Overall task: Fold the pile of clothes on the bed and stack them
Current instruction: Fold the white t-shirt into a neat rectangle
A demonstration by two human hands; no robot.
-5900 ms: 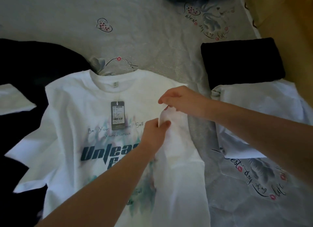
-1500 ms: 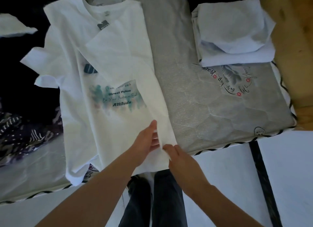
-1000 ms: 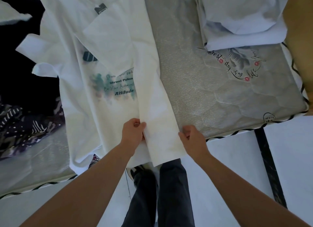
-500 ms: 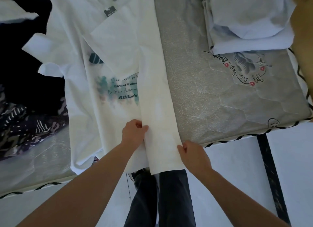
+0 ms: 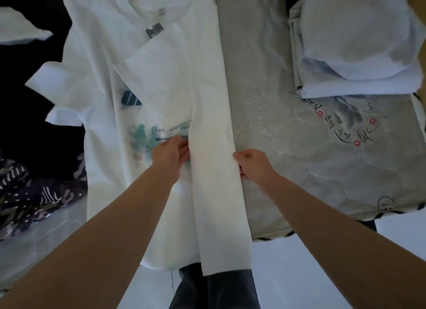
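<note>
A white printed T-shirt lies face up on the bed, collar away from me. Its right side is folded inward as a long strip, and its hem hangs over the bed's front edge. My left hand lies on the strip's inner edge over the teal print, fingers fairly straight. My right hand grips the strip's outer folded edge with curled fingers. A stack of folded white clothes sits at the back right.
Dark clothes and a patterned dark garment lie to the left. The grey printed bed sheet spreads between shirt and stack. The bed's front edge borders a white floor, where my legs stand.
Both hands have slid up the folded strip from the hem toward the shirt's middle. The camera has moved closer over the bed.
</note>
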